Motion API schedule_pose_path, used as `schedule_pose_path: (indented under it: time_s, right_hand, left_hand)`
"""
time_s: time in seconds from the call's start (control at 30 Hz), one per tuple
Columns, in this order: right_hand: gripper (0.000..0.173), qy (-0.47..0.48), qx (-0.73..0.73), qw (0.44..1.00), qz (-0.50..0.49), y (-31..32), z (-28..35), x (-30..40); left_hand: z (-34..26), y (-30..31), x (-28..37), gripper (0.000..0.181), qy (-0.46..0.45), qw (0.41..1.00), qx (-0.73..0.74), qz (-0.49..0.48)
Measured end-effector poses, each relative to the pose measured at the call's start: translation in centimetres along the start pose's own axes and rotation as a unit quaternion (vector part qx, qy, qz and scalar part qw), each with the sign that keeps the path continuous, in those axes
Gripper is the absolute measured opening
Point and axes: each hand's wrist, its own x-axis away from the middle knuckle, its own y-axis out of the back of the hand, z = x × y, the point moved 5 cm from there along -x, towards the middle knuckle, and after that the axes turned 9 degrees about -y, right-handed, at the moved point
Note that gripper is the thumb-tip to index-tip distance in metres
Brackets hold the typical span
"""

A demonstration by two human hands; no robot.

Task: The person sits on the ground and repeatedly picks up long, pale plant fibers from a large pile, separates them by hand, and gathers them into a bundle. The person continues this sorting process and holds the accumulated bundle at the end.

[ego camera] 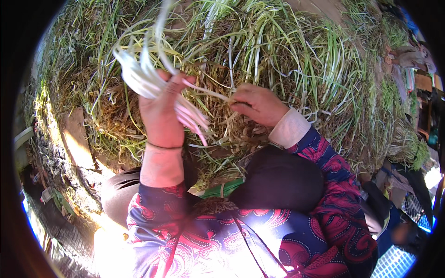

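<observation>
My left hand [163, 107] is closed around a bunch of pale, white-stemmed stalks [139, 74], some with pinkish lower ends pointing down to the right. One single stalk [208, 92] runs from between my left thumb and fingers across to my right hand [259, 104], whose fingertips pinch its end. Both hands are above a broad heap of leafy green stalks [264, 52] with brown, root-like tangles [118, 107] among them. The upper ends of the held bunch are blurred.
A flat brown piece [78, 139], perhaps cardboard, lies at the left edge of the heap. My dark-covered knees [278, 180] border its near side, with a green object [222, 189] between them. At lower right sits another person [379, 212], partly visible.
</observation>
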Motion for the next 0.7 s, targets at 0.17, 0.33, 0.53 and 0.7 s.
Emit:
schedule_pose_path:
  time_s: [0.17, 0.33, 0.53, 0.7]
  right_hand:
    - [0.018, 0.044, 0.066, 0.988, -0.133, 4.7, 1.7, 2.1]
    - [0.019, -0.369, 0.057, 0.903, -0.214, 9.0, -13.4, 11.5]
    - [0.032, -0.056, 0.249, 0.942, -0.218, 6.5, 0.7, 4.7]
    - [0.027, 0.202, 0.275, 0.928, -0.152, 2.2, 6.6, -0.7]
  left_hand:
    - [-1.4, 4.6, -2.1, 0.01, -0.01, 0.983, 0.023, -0.184]
    - [-1.1, 7.5, -3.7, 0.009, 0.005, 0.973, 0.093, -0.212]
    - [3.7, 3.5, 0.2, 0.01, 0.134, 0.97, 0.095, -0.179]
    - [4.2, 1.4, 1.8, 0.015, 0.16, 0.976, 0.084, -0.121]
